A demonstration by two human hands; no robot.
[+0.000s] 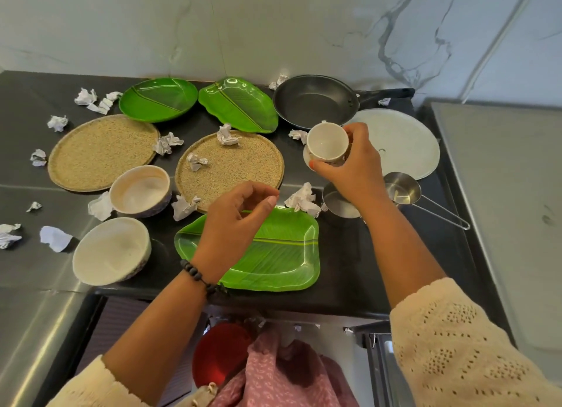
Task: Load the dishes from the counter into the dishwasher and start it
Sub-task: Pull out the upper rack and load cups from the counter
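While right grip [349, 163] grasps small cream ceramic cup [327, 143] by rim, tilted, slip risks drop onto steel measuring cup [402, 189]; left grip [235, 221] loosely curled, empty, over green leaf-pattern rectangular tray [273, 254] on dark desk [349, 285].

The right hand [349, 160] covers the far side of the small cup [327, 142] and most of the saucer [307, 160] under it. The right forearm hides part of a steel measuring cup [337, 204]. The left hand [234, 221] covers the upper left part of the rectangular green plate [273, 251]. A red round thing [219, 352] below the bench [349, 285] is half hidden by pink cloth [282, 376]; what it is, I cannot tell.
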